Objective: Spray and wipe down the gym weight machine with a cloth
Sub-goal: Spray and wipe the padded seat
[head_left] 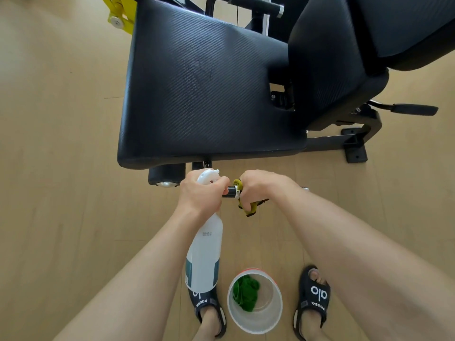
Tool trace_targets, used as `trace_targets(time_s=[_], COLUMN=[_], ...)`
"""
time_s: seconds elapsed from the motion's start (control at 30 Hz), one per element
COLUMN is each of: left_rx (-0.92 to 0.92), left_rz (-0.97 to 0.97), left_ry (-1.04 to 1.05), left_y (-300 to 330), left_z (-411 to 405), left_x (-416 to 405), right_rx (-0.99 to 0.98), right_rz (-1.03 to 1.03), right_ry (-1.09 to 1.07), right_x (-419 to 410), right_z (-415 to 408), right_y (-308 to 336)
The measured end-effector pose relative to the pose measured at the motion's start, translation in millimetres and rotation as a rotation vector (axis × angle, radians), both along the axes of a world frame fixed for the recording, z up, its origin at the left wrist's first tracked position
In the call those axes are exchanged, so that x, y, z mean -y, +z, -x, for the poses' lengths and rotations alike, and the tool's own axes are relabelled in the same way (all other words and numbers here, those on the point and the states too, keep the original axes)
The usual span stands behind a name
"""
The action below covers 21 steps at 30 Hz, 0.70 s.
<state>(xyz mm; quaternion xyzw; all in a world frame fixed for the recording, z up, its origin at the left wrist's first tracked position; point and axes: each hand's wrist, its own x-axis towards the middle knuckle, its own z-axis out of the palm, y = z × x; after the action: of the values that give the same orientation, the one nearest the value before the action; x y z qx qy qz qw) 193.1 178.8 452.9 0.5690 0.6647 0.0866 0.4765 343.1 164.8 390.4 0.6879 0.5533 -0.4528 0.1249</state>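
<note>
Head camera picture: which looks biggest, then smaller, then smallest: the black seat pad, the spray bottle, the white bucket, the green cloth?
1. Black seat pad, by far.
2. Spray bottle and white bucket: look alike, and the bottle is nearer the camera, so no ranking.
3. Green cloth in the bucket, smallest.

machine seat: black textured pad, broad and flat.
handle bar: black with chrome collar — just below the seat's front edge.
cloth: yellow, bunched, apparently wrapped around the bar.
spray bottle: white — hanging upright.

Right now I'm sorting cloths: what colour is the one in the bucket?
Green cloth, lying in the white bucket; head view.
</note>
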Motion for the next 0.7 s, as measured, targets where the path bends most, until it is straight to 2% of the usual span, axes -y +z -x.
trace_targets(time_s=[0.07,0.2,0.27,0.47,0.7], left_rx=[-0.002,0.016,0.025,0.057,0.078], left_rz=[-0.004,0.015,0.015,0.039,0.031], left_ry=[-0.006,-0.014,-0.020,-0.037,0.000], left_y=[-2,-6,-7,-4,-3], left_z=[1,-1,-3,-12,-9], left_x=[0,6,9,21,31], right_rx=[0.061,0.253,0.266,0.381,0.417], right_rz=[-0.194,-0.837,-0.963,-0.873,-0.746], right_ry=[-0.066,-0.215,-0.209,-0.218,-0.271], right_x=[12,56,68,98,104], right_z=[6,25,21,-21,-34], right_y=[-5,-37,-52,-67,-66])
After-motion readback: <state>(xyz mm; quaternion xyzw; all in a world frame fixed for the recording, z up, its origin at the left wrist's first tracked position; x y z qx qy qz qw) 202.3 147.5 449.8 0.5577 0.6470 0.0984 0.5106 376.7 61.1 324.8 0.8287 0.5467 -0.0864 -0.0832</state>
